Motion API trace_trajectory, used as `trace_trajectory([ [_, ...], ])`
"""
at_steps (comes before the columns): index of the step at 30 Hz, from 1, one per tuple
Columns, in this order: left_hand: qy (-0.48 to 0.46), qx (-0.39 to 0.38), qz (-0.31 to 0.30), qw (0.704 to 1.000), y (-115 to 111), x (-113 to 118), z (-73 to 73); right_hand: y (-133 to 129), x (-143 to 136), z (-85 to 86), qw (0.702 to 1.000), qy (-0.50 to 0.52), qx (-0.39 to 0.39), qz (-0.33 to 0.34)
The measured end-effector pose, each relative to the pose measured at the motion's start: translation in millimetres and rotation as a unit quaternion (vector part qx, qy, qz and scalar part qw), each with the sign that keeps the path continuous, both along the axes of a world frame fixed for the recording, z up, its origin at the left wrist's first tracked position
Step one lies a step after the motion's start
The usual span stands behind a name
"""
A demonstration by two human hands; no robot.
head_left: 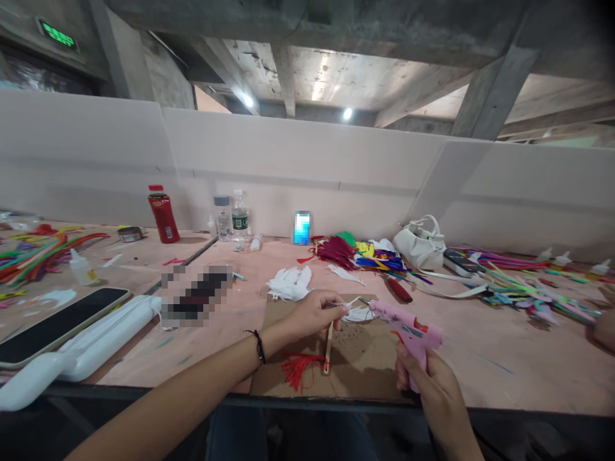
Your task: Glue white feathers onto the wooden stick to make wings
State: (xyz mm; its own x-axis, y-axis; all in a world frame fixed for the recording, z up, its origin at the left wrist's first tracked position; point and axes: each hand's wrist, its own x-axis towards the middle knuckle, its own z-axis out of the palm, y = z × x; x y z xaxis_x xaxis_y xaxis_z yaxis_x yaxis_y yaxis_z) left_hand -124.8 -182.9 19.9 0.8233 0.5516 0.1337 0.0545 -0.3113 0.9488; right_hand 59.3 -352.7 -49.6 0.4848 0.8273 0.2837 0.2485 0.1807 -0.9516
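My right hand [425, 378] is wrapped round the handle of a pink hot glue gun [408, 325]. The gun's metal nozzle points left, close to the fingertips of my left hand [324, 312]. Those fingers are pinched on a pale, thin wooden piece [328, 349] whose lower end hangs toward me; how its parts join is hidden by the fingers. A red tassel [300, 369] lies at that lower end. Beneath both hands is a brown cardboard sheet [355, 371]. White feathers [361, 314] rest just behind the nozzle, and a pile of white feathers [289, 283] lies behind my left wrist.
Dark red, blue and yellow feathers [339, 251] lie at the back, near a lit phone [302, 228] and red-handled tool [398, 289]. A white handbag [420, 243] and pipe cleaners [533, 288] are right. Bottles [163, 214] and a dark phone [62, 325] stand or lie left.
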Motion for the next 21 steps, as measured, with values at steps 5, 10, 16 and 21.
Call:
trace_trajectory([
  [5,0.002,0.003,0.000,1.000,-0.2,0.0,0.8,0.5,-2.1,0.7,1.000,0.028,0.007,-0.007],
  [10,0.004,0.001,0.001,1.000,-0.1,-0.4,0.4,-0.5,-4.8,5.6,1.000,0.012,0.001,-0.011],
  [16,0.001,-0.007,0.000,1.000,0.1,-0.8,0.4,0.0,-5.5,5.9,1.000,0.005,0.000,-0.020],
  [21,-0.006,-0.016,-0.008,1.000,0.7,-1.2,1.2,0.7,-4.7,3.5,1.000,0.008,0.005,-0.022],
])
